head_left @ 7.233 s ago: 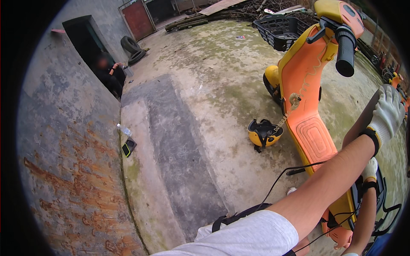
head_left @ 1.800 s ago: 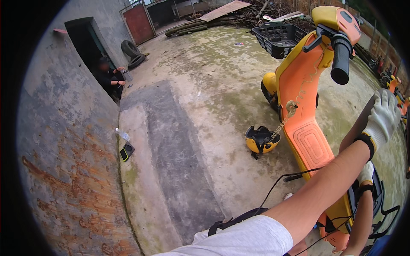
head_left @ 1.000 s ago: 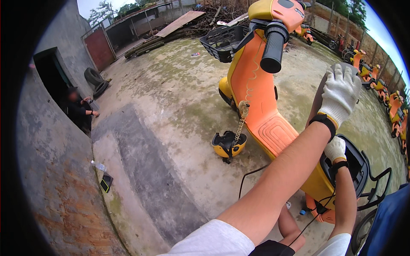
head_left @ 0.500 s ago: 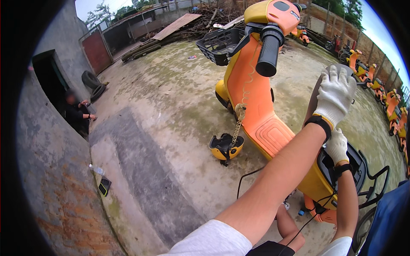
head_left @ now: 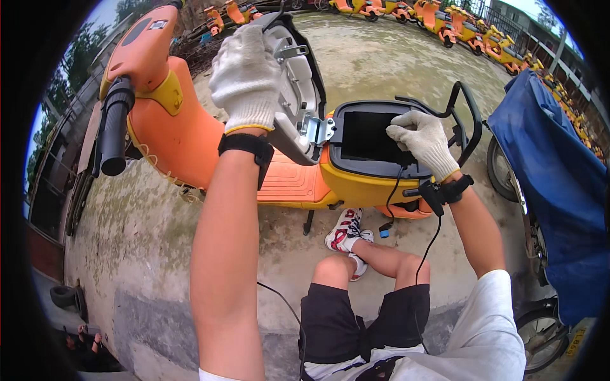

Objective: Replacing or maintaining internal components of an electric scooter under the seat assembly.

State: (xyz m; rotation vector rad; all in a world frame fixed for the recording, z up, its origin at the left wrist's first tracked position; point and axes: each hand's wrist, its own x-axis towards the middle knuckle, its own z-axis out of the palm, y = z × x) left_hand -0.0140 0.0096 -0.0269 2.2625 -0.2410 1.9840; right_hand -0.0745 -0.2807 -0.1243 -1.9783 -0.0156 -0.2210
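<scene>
Over the orange scooter [head_left: 190,136] — left grip [head_left: 244,76] clasps raised seat [head_left: 295,82] (right grip [head_left: 422,140] flat, open)

Glossy plastic, knitted cloth, rough concrete
Orange scooter [head_left: 190,133] body shines smooth; white gloves on left hand [head_left: 246,76] and right hand [head_left: 424,141] are coarse knit; blue tarp [head_left: 553,184] at right is matt cloth

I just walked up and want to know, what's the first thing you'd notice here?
The big orange scooter across the middle grabs the eye, with its seat tipped up on its hinge. The left hand in a white knit glove holds that raised seat, while the gloved right hand rests on the rim of the open black compartment beneath it. At the right edge hangs a blue cover over another vehicle.
</scene>
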